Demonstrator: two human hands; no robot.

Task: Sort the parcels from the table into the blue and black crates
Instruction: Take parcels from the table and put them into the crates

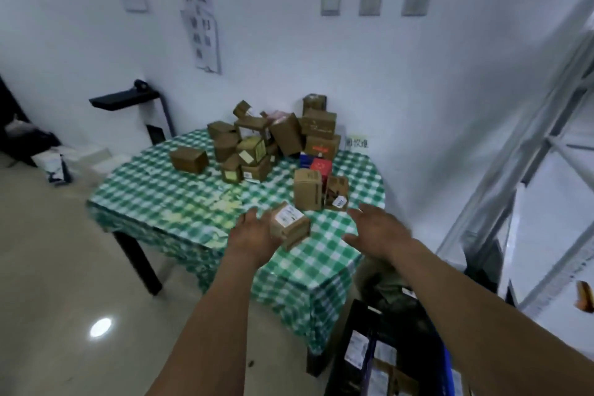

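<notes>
Your left hand point(252, 236) grips a small parcel point(289, 223), white label facing up. The box sits tilted against your palm with the thumb raised beside it, and the fingers go under it, out of sight in the blur. The parcel hangs just above the near edge of the table point(154, 199), over the green checked cloth. Your right hand point(376, 228) is out beside it, apart from the box, fingers spread and loose, grasping nothing.

Beyond your hands, a heap of brown parcels point(257, 145) crowds the far side of the table by the wall. One lone box point(189, 159) lies off to the left of the heap. A tall box point(308, 189) stands upright just past your hands, with a red box point(321, 167) behind it.

Down at your lower right, on the floor, the black crate point(347, 347) and the blue crate point(447, 360) stand side by side, with labelled parcels showing inside them.
</notes>
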